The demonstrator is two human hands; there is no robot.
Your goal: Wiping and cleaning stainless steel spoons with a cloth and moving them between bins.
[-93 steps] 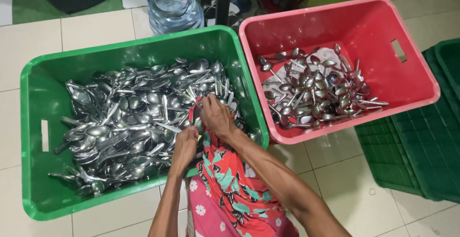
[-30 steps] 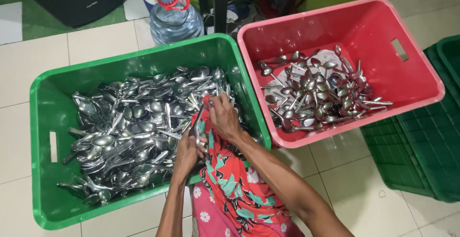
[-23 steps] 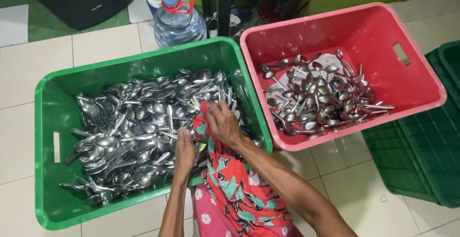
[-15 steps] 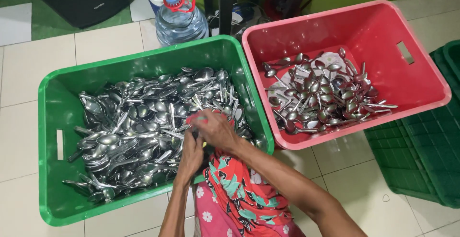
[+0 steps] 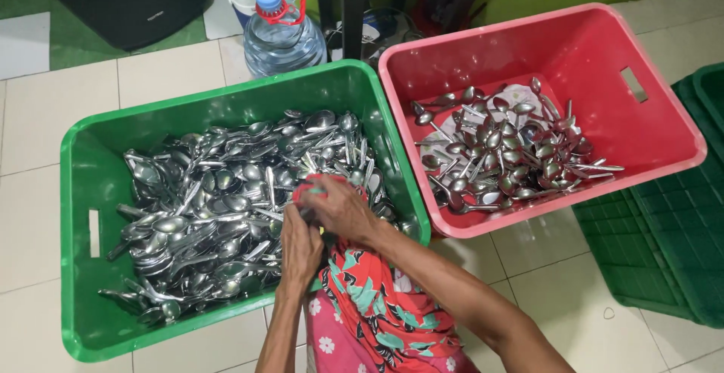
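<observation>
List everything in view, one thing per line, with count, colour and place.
green crate: one, green, on the floor at left, holds spoons
spoons in green crate: a large heap, too many to count, silver
red crate: one, red, on the floor at right, beside the green crate
spoons in red crate: a smaller pile, too many to count, silver
water bottle: one, clear with a blue cap and red handle, behind the green crate
dark green crate: at least one, far right, partly out of view
cloth: one, red with a teal pattern, running from the hands over the green crate's near rim
left hand: on the cloth at the crate's near rim
right hand: grips the cloth above the spoons
</observation>
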